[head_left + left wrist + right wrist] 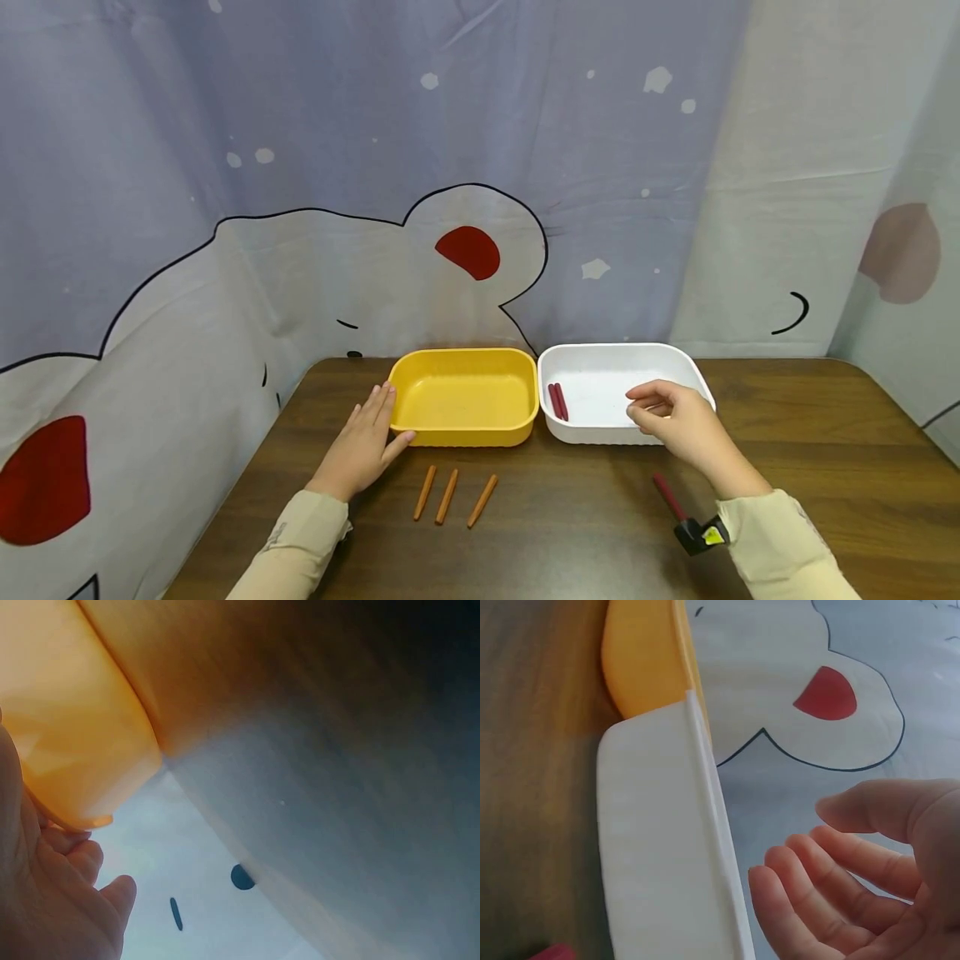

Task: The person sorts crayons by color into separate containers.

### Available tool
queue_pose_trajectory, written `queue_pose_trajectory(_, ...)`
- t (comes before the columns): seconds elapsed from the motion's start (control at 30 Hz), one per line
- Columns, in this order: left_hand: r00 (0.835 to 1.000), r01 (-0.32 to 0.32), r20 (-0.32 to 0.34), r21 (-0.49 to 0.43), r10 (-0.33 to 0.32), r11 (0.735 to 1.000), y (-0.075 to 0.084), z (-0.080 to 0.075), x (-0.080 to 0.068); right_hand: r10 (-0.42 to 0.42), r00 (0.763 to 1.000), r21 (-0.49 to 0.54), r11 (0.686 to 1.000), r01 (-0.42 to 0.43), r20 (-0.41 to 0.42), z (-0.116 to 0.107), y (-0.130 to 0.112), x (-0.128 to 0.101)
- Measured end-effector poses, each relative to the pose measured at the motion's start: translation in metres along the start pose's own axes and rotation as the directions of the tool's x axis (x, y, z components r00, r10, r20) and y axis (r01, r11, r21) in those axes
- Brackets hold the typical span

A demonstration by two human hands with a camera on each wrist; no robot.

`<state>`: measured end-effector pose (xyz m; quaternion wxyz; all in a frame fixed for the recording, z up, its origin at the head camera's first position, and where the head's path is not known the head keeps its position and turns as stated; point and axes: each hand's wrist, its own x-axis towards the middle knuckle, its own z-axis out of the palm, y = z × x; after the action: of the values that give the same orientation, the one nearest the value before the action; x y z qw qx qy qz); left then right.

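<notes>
My left hand (361, 443) rests with straight fingers against the left edge of the yellow tray (461, 437), thumb at its near left corner. In the left wrist view, fingers touch the underside of the tray's rim. Over the right front part of the white tray (600, 435) hovers my right hand (686, 425), fingers loosely bent and nothing between them. Two dark red sticks (558, 402) lie side by side in the white tray at its left. Another dark red stick (668, 496) is on the table below the right hand, its near end hidden by the wrist camera.
Three orange-brown sticks (446, 497) lie apart on the wooden table (570, 533), in front of the yellow tray. Both trays stand next to each other at the back edge. Behind them hangs a printed curtain (615, 208).
</notes>
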<state>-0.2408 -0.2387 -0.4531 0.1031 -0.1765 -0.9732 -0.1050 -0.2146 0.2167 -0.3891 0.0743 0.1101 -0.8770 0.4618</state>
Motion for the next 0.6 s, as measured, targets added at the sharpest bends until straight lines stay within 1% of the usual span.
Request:
queue_pose_trajectory(0.2,1.000,0.000,-0.001,-0.001,0.000,1.000,-0.001,0.001,0.000,-0.004,1.000,-0.068,0.998,0.004,-0.001,0.002,0.006,-0.017)
queue_pose_trajectory(0.4,1.000,-0.003,-0.008,-0.005,0.003,1.000,0.000,0.000,0.000,0.000,1.000,-0.142,0.990,0.000,0.002,0.002,0.015,-0.027)
queue_pose_trajectory(0.6,1.000,-0.002,-0.007,-0.006,0.002,1.000,0.001,-0.001,0.000,0.038,0.999,-0.199,0.980,-0.033,0.019,0.000,0.026,-0.035)
